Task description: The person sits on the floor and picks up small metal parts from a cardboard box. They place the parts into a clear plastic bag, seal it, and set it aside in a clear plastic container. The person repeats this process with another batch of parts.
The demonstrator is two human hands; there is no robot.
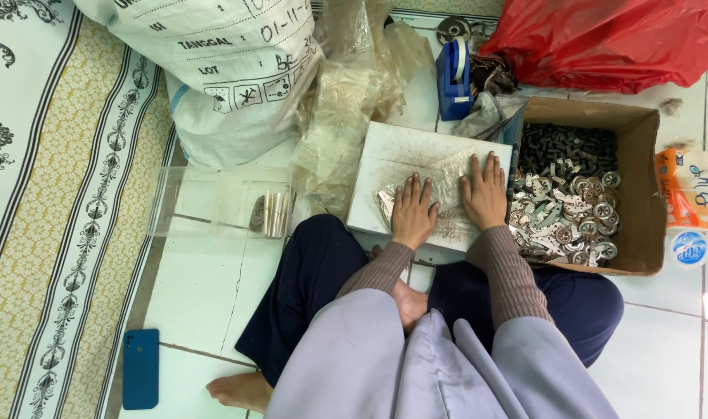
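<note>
Two hands: left hand point(413, 212), right hand point(485, 192). One cardboard box point(641, 194) beside the right hand, one phone point(140, 368), one tape dispenser point(453, 77), one red bag point(610, 39).

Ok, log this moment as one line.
left hand: flat on clear plastic bag | right hand: flat on same bag | bag on white board | cardboard box of metal parts at right

1. The white tile floor point(206, 295) carries everything.
2. At 12 o'clock lie a big white sack point(214, 70) and a red bag point(610, 39).
3. At 3 o'clock sits a cardboard box point(641, 194).
4. At 8 o'clock lies a blue phone point(140, 368).
5. At 9 o'clock sits a clear tray point(214, 203).
</note>
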